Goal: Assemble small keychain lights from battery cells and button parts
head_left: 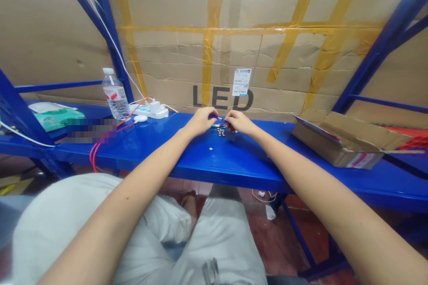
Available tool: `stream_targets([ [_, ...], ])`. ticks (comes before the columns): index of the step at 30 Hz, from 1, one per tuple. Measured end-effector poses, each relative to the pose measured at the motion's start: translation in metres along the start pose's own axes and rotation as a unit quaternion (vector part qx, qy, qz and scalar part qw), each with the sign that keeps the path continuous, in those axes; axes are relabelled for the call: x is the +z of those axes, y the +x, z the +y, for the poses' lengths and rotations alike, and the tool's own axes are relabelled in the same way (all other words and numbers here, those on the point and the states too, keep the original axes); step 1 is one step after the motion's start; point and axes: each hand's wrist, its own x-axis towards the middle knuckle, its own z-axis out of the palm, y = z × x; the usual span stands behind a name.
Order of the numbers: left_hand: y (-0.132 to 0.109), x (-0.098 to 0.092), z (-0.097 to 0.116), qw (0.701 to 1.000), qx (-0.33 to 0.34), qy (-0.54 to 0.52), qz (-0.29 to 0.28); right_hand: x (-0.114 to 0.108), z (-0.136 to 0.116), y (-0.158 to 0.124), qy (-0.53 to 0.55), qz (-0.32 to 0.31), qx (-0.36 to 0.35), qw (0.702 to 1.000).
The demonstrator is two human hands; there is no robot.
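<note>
My left hand [200, 121] and my right hand [238, 122] meet over the back of a blue shelf [234, 160]. Both are closed in a pinch on a small purple object [217, 118] held between them; it is too small to name. Just below the fingers lies a little cluster of small metal parts [220, 132]. One tiny white dot-like piece [210, 147] lies alone nearer to me.
A water bottle [115, 95], a white power strip [150, 109] with a plugged charger and red cables [100, 147] stand at the left. An open cardboard box [347, 140] sits at the right. A taped cardboard wall marked LED [234, 53] closes the back.
</note>
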Motion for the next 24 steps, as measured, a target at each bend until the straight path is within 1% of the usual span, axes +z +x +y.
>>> stream_targets([
  [2, -0.0002, -0.0011, 0.0002, 0.999, -0.023, -0.027, 0.002, -0.0019, -0.0013, -0.0009, 0.035, -0.009, 0.017, 0.999],
  [4, -0.0006, -0.002, 0.0006, 0.999, -0.029, -0.041, 0.001, -0.0035, -0.0016, -0.0015, 0.05, -0.014, 0.026, 0.998],
  [10, -0.0008, -0.0045, 0.0013, 0.999, -0.037, -0.037, 0.01, -0.0049, -0.0013, -0.0026, 0.072, -0.012, 0.032, 0.997],
  [15, -0.0002, -0.0055, 0.0019, 0.997, -0.057, -0.046, 0.028, -0.0055, -0.004, -0.004, 0.146, -0.006, 0.045, 0.988],
  [19, 0.0021, -0.0043, 0.002, 0.99, -0.078, -0.105, 0.047, -0.0067, -0.0048, -0.0038, 0.191, -0.027, 0.075, 0.978],
  [22, 0.0043, -0.002, 0.0018, 0.981, -0.084, -0.171, 0.036, -0.006, -0.0028, -0.0018, 0.212, -0.032, 0.051, 0.975],
  [24, 0.0054, -0.0005, 0.0018, 0.979, -0.061, -0.194, 0.027, -0.0048, -0.0011, -0.0005, 0.216, -0.034, 0.016, 0.976],
])
